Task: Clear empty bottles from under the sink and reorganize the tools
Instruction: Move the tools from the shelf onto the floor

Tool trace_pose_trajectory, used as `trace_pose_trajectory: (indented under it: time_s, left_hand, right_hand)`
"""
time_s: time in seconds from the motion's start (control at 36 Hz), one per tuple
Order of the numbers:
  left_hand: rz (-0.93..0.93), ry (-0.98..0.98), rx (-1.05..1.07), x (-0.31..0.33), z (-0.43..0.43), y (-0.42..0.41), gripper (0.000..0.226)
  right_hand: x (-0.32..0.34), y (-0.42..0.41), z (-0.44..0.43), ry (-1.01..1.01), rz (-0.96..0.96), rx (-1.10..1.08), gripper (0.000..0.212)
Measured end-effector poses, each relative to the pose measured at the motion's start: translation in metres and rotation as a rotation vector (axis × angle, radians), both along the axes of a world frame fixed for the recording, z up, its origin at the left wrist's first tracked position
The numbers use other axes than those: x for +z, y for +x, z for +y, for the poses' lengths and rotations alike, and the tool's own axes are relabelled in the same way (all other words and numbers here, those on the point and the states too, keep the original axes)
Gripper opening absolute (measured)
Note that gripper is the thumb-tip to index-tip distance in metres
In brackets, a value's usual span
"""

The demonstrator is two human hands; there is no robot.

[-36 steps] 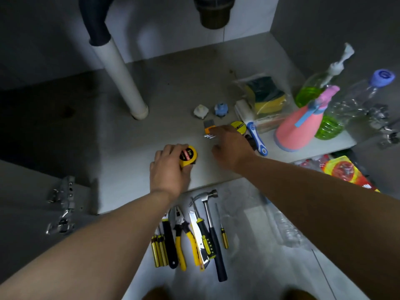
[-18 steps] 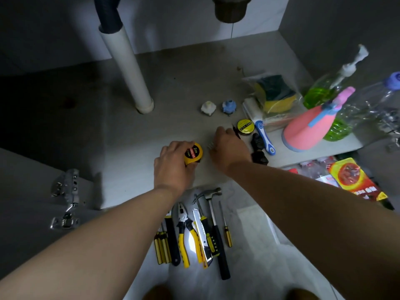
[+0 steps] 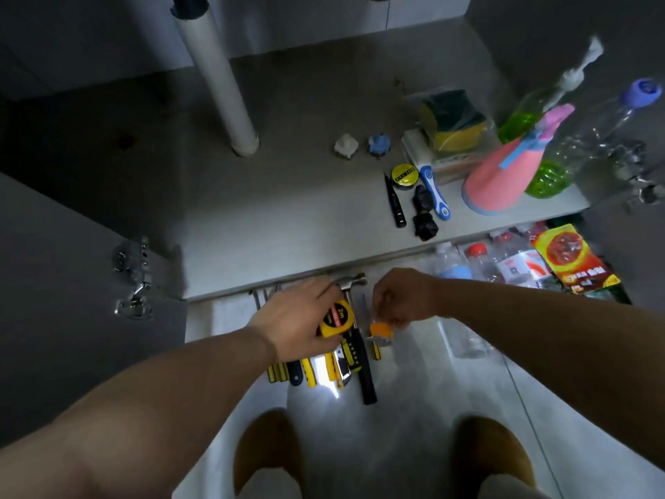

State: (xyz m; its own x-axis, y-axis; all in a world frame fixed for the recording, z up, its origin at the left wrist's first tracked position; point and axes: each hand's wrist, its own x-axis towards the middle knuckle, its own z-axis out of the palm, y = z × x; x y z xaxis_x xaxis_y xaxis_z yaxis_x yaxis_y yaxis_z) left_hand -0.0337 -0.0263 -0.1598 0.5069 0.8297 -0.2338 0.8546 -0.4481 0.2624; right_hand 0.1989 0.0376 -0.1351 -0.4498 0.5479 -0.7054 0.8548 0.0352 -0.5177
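Note:
My left hand (image 3: 295,318) grips a yellow tape measure (image 3: 336,318) above the row of tools on the floor. My right hand (image 3: 399,297) holds a small orange holder with metal keys (image 3: 380,331) just right of it. Below them lie a hammer (image 3: 356,336), yellow-handled pliers and several screwdrivers (image 3: 288,370) side by side. Clear plastic bottles (image 3: 478,261) lie on the floor at the right, below the cabinet edge.
On the cabinet floor (image 3: 288,217) stand a pink spray bottle (image 3: 503,178), a green spray bottle (image 3: 532,109), a clear bottle with blue cap (image 3: 604,120), a sponge pack (image 3: 453,120), a brush (image 3: 428,174), a tape roll (image 3: 403,173). White drain pipe (image 3: 219,84) stands at the back. My shoes show below.
Both hands have pulled back from the cabinet floor to above the floor tools, the left carrying the tape measure, the right carrying the orange key holder. The camera tilted down.

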Motion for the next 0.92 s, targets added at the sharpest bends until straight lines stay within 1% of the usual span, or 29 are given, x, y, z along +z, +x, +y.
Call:
trace_pose_trajectory:
  time_s: [0.06,0.14,0.25,0.36,0.47,0.64,0.69,0.75,0.81,0.86,0.92]
  left_hand:
    - [0.002,-0.141,0.076,-0.007,-0.003,-0.003,0.063]
    - [0.004,-0.3,0.21,-0.017,-0.002,-0.01,0.063]
    - [0.049,-0.358,0.378,-0.028,0.003,-0.022,0.069]
    - [0.087,-0.382,0.497,-0.037,0.006,-0.027,0.075]
    - [0.126,-0.367,0.504,-0.04,0.007,-0.023,0.078]
    - [0.139,-0.411,0.512,-0.037,0.013,-0.015,0.075]
    - [0.151,-0.399,0.503,-0.033,0.015,-0.012,0.068]
    - [0.178,-0.377,0.494,-0.028,0.017,-0.007,0.062]
    - [0.224,-0.324,0.453,-0.021,0.018,-0.001,0.055]
    - [0.242,-0.247,0.376,-0.013,0.02,0.008,0.042]
    - [0.21,-0.157,0.283,-0.004,0.022,0.02,0.03]
  right_hand:
    - [-0.013,0.003,-0.003,0.083,-0.108,0.083,0.01]
    - [-0.033,0.009,-0.003,0.104,-0.197,0.089,0.015]
    - [-0.051,0.013,0.0,0.089,-0.211,0.074,0.016]
    - [-0.061,0.015,-0.003,0.097,-0.241,0.08,0.025]
    - [-0.073,0.015,-0.008,0.149,-0.243,0.058,0.027]
    - [-0.082,0.014,-0.008,0.142,-0.147,-0.059,0.029]
    - [-0.08,0.013,-0.007,0.158,-0.15,-0.03,0.031]
    - [-0.074,0.012,-0.005,0.161,-0.155,0.046,0.03]
    - [-0.063,0.012,-0.005,0.173,-0.115,0.073,0.027]
    - [-0.047,0.015,-0.004,0.241,-0.037,0.043,0.021]
    - [-0.03,0.019,-0.004,0.353,0.042,-0.001,0.012]
